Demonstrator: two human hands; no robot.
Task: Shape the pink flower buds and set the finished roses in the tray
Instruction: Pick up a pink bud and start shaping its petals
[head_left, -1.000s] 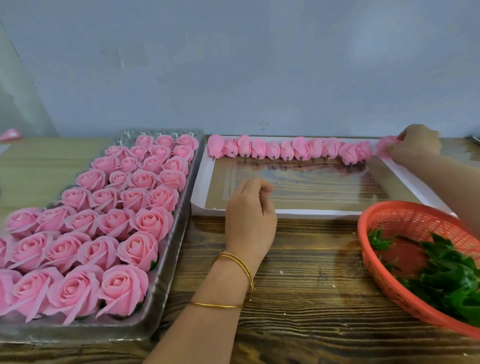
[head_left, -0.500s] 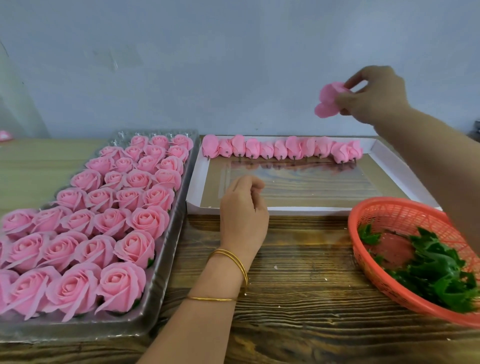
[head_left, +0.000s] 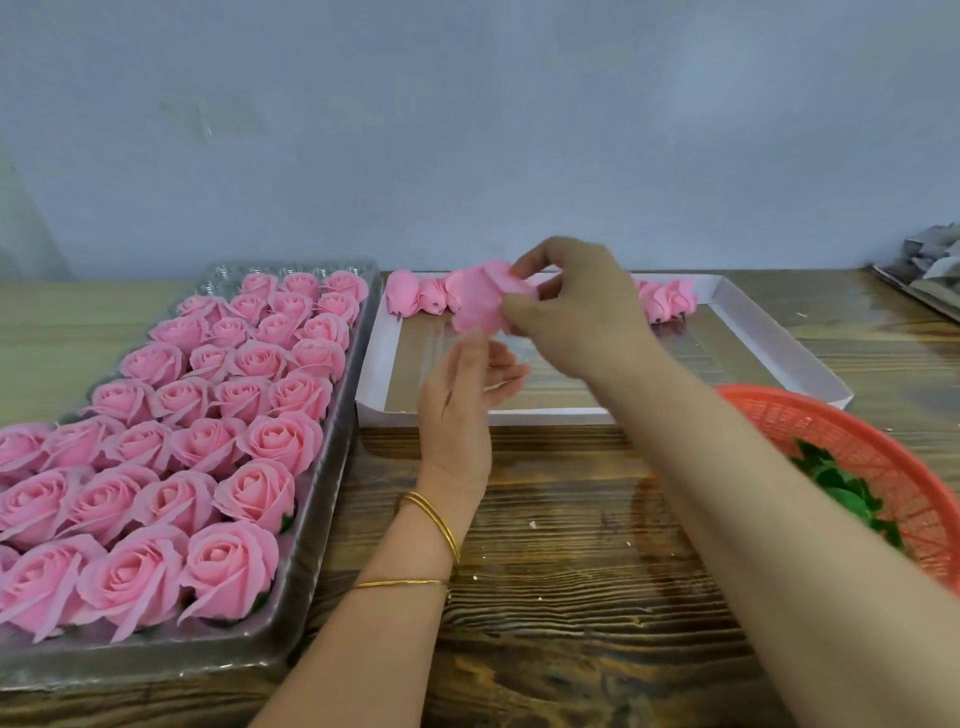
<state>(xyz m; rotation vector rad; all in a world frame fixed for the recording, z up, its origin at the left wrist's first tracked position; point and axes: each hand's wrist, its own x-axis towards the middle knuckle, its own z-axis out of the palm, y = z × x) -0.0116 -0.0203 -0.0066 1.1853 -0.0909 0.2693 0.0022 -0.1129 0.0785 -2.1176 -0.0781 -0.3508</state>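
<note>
**Passing a bud between the hands before shaping.** The step probably goes best if the left hand closes lightly around the base of the pink flower bud before the right hand lets go. That leaves the right fingers free to ease the outer petals outward one at a time. The petals look thin and soft, so a hard pinch would likely crease them.

The right hand pinches the bud's right edge between thumb and curled fingers, holding it in the air just above the left hand. The left hand is half open, with its fingers loosely curved and holding nothing. Its highest fingertips lie directly under the bud, and whether they touch it cannot be told.

The tray of finished roses lies to the left of the left hand, with unfilled cups at its far end. Beyond both hands, a white box holds a row of unshaped buds. An orange basket of green leaves sits to the right of the right forearm.
</note>
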